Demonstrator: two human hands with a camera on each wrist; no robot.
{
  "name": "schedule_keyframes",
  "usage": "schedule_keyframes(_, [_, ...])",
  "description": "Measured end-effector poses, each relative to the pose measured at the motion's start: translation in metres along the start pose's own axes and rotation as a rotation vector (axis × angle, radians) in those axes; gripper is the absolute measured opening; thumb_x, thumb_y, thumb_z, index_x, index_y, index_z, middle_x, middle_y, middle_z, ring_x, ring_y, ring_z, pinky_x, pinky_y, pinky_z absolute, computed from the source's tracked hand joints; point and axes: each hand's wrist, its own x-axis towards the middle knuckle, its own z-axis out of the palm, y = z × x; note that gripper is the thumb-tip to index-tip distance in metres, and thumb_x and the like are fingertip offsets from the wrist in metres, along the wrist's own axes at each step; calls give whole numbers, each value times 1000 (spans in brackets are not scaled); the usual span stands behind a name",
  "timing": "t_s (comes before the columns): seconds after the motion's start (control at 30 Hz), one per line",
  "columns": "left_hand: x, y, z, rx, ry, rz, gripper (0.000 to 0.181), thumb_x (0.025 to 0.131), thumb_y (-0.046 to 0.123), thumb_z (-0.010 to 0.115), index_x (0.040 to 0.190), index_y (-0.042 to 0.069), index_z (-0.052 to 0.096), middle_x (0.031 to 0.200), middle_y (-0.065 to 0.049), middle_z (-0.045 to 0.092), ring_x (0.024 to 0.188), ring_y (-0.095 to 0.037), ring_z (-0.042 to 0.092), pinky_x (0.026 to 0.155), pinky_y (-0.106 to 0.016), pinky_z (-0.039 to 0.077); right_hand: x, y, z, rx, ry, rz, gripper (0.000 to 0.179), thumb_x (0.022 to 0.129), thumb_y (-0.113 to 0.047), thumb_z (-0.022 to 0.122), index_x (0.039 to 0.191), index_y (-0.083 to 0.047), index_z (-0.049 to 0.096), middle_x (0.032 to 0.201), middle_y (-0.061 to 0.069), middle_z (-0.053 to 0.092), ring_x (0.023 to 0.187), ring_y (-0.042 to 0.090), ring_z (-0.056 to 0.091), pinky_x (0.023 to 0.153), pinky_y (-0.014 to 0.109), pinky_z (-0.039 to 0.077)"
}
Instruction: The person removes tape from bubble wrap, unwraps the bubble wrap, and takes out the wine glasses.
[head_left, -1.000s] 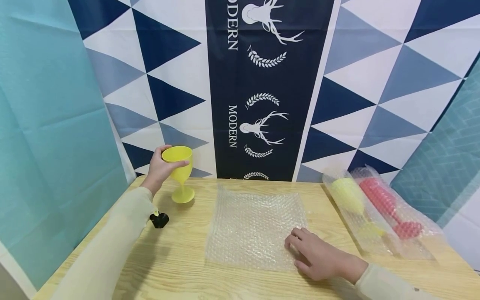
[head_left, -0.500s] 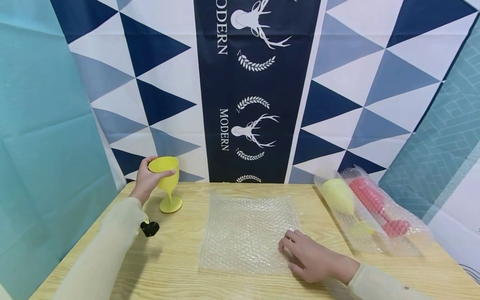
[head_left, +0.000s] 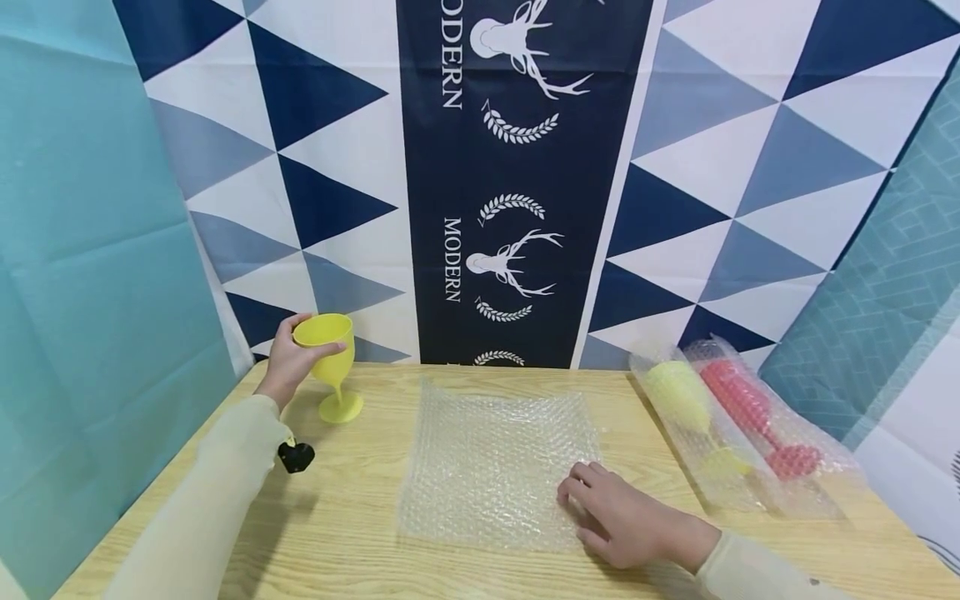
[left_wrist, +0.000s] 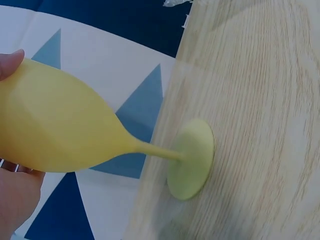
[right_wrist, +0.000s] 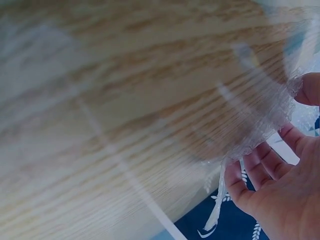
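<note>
At the back left of the table, my left hand [head_left: 288,357] grips the bowl of a bright yellow plastic goblet [head_left: 335,367], thumb across its front and the other fingers behind. The goblet is upright, its round foot close to the wood. In the left wrist view the goblet [left_wrist: 60,120] shows its thin stem and flat foot. A clear sheet of bubble wrap [head_left: 498,467] lies flat at the middle of the table. On its right edge rests my right hand [head_left: 622,517], fingers loosely bent and thumb apart. The right wrist view has fingertips [right_wrist: 235,175] touching the wrap's edge [right_wrist: 267,120].
Two wrapped goblets lie on the table's right side: a yellow goblet [head_left: 678,400] and a red goblet [head_left: 742,400], each in bubble wrap. A patterned curtain [head_left: 517,183] hangs behind the wooden table [head_left: 360,517]. A teal cloth [head_left: 97,250] hangs at left.
The head view has shifted slightly. My left hand still grips the yellow goblet at the back left, and my right hand stays at the bubble wrap's right edge.
</note>
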Motion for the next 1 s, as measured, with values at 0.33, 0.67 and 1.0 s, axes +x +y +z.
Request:
schedule_keyframes(0.33, [2,3,-5,12,-33,-2,91,83,21,73,152,10,14,150,-20,31,133,-35,39,114,-48,36,1,3,0,7,-14,4,36,77,-18,70,109,-19,54,96,-11,43,85,1,34,72,17,33])
schedule_keyframes(0.67, [-5,3,-13,16,-66,-16,95,84,19,72,153,9,6,154,-20,24,137,-37,33,117,-49,31,2,4,1,17,-19,-15,35,78,-17,70,108,-19,53,96,-11,43,85,1,33,71,17,32])
schedule_keyframes(1.0, [-21,11,-10,161,32,0,104,79,27,77,153,8,6,156,-20,17,142,-39,26,118,-54,25,3,4,-2,45,-13,-24,33,79,-15,69,108,-18,54,95,-10,43,83,1,30,69,16,29])
